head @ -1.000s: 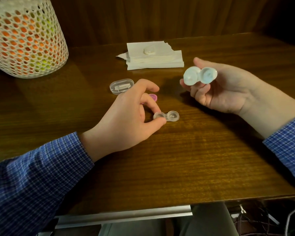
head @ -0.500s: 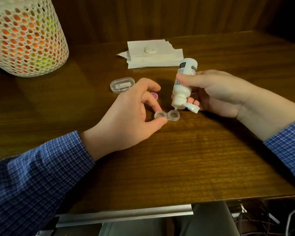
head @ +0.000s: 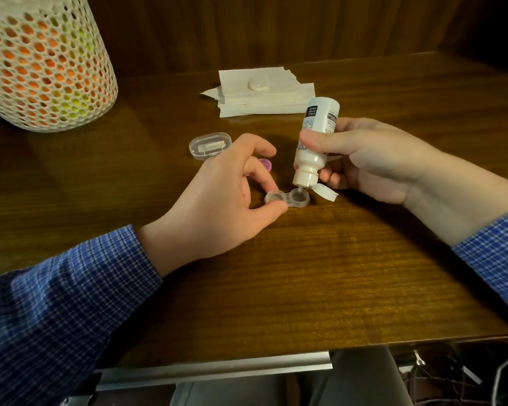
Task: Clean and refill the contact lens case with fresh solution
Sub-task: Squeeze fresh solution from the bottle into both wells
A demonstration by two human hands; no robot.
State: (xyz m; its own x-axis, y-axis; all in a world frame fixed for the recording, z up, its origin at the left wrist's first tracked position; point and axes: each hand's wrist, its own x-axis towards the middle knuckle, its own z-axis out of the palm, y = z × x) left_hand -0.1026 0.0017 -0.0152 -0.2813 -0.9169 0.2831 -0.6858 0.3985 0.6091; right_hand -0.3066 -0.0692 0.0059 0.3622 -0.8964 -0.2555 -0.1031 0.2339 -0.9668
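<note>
A clear two-well contact lens case [head: 288, 198] lies uncapped on the wooden table [head: 305, 273]. My left hand [head: 217, 200] pinches its left well between thumb and finger. My right hand [head: 373, 159] grips a white solution bottle [head: 314, 142], tipped nozzle-down with its flip cap hanging open. The nozzle sits right over the case's right well. A pink cap [head: 265, 164] peeks out behind my left fingers. A white cap [head: 258, 83] rests on a stack of paper napkins [head: 276, 96] at the back.
A small clear oval box [head: 210, 145] lies left of my left hand. A large white mesh holder filled with orange and yellow balls [head: 44, 63] stands at the back left. A wooden wall closes the back; the table's front edge is near my lap.
My right hand turned the bottle from open-end-up to nozzle-down and lowered it to the case's right well. My left hand kept its pinch on the case.
</note>
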